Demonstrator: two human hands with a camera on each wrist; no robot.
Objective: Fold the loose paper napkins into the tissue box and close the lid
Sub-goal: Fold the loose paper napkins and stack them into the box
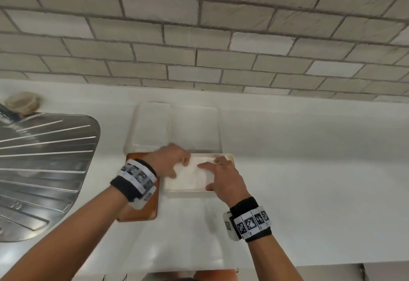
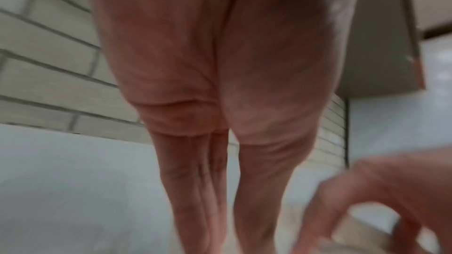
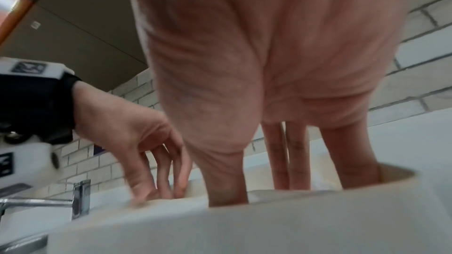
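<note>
The open cream tissue box [image 1: 190, 193] sits on the white counter, with white napkins [image 1: 194, 177] lying inside it. My left hand [image 1: 179, 165] reaches into the box's left end, its fingers pointing down onto the napkins. My right hand [image 1: 208, 176] presses on the napkins from the right, index finger stretched across them and thumb at the near wall. In the right wrist view the right fingers [image 3: 281, 171] go straight down behind the box wall [image 3: 244, 225], beside the left hand [image 3: 156, 181]. A brown wooden lid [image 1: 152, 205] lies under my left wrist. Loose white napkins [image 1: 174, 125] lie flat behind the box.
A steel sink drainer [image 1: 44, 159] fills the left side, with a chrome tap [image 3: 80, 196] beyond it. A round pale object [image 1: 22, 103] sits at the counter's back left. A brick-tiled wall [image 1: 199, 37] runs along the back. White counter stretches to the right.
</note>
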